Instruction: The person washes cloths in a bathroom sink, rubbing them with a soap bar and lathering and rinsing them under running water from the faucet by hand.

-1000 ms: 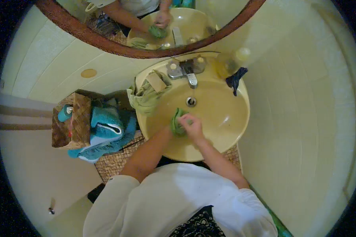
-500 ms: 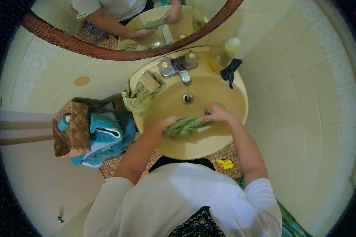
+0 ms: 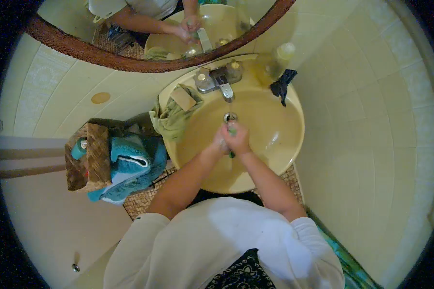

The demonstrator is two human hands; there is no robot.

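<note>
My left hand [image 3: 222,140] and my right hand [image 3: 239,139] are pressed together over the yellow sink [image 3: 279,130], just on my side of the drain [image 3: 230,117]. Both are closed around a bunched green cloth [image 3: 232,129]. Only small bits of it show above and below my fingers; the rest is hidden in my grip. Beyond the drain stands the chrome faucet [image 3: 226,92]. The framed mirror [image 3: 212,41] reflects my joined hands.
A tan soap bar [image 3: 183,98] rests on a light green cloth [image 3: 171,120] at the sink's left rim. On the right rim lies a dark cloth [image 3: 283,86] by a bottle [image 3: 270,70]. Further left are a woven basket [image 3: 98,156] and blue towels [image 3: 130,156].
My hands were apart with the green cloth stretched and twisted between them. They have come together and moved toward the drain, and the cloth is now bunched inside them.
</note>
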